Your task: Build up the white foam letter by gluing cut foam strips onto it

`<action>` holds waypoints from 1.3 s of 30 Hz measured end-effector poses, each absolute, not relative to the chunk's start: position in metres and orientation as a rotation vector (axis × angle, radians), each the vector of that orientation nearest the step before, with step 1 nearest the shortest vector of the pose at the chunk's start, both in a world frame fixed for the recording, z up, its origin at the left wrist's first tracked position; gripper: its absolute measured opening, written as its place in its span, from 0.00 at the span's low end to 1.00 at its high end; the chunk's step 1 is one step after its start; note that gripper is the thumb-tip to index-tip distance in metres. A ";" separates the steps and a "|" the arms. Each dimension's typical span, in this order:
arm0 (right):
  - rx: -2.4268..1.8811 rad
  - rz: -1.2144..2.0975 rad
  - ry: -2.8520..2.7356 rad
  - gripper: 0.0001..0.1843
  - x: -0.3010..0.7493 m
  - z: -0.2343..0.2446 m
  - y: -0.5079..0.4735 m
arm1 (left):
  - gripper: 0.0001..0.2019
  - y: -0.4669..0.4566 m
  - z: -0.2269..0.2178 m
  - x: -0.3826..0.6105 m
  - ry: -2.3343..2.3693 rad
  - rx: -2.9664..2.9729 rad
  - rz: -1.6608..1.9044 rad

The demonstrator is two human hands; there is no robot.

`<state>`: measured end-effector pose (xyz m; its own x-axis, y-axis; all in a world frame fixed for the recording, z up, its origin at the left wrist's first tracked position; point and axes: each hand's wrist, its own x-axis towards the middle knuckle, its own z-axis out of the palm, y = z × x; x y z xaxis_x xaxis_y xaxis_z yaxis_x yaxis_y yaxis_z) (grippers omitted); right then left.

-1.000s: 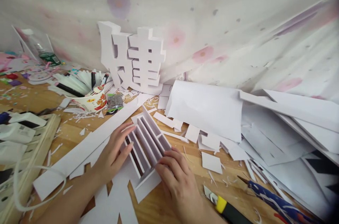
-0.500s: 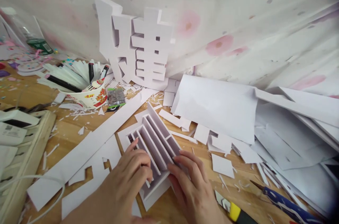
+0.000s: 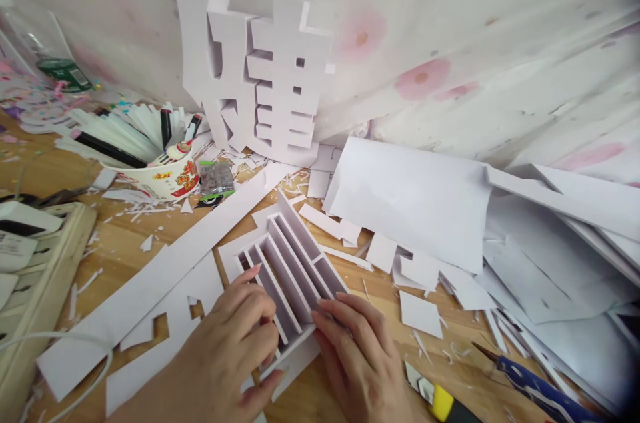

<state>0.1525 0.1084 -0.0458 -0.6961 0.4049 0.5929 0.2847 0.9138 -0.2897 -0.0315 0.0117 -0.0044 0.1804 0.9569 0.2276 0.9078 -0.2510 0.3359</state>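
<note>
White slatted board structure [image 3: 300,260] lies on brown wooden tabletop [image 3: 115,233], pink-flowered white curtain [image 3: 450,10] behind; left hand [image 3: 237,336], right hand [image 3: 357,350] touch structure, grips unclear.

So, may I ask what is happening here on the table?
A person has both bare hands at a white slatted piece on the table: the left hand is over its strips, the right hand at its near right corner. A cutter knife lies beside the right hand. Behind, a larger white cut-out character stands in front of the flowered cloth, and white offcuts lie around.
</note>
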 end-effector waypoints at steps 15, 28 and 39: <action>-0.515 0.198 -2.338 0.10 0.148 -0.047 0.110 | 0.10 0.009 -0.005 -0.029 1.921 2.353 0.706; -0.528 0.220 -2.379 0.12 0.149 -0.044 0.109 | 0.03 0.007 0.013 -0.038 1.810 2.231 0.696; -0.476 0.193 -2.368 0.11 0.147 -0.042 0.106 | 0.03 0.001 0.014 -0.036 1.792 2.205 0.624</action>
<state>0.1468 0.1063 -0.0421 -0.6854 0.3885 0.6158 0.2840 0.9214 -0.2653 -0.0362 0.0007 0.0144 0.1608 0.9706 0.1790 0.8718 -0.2247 0.4353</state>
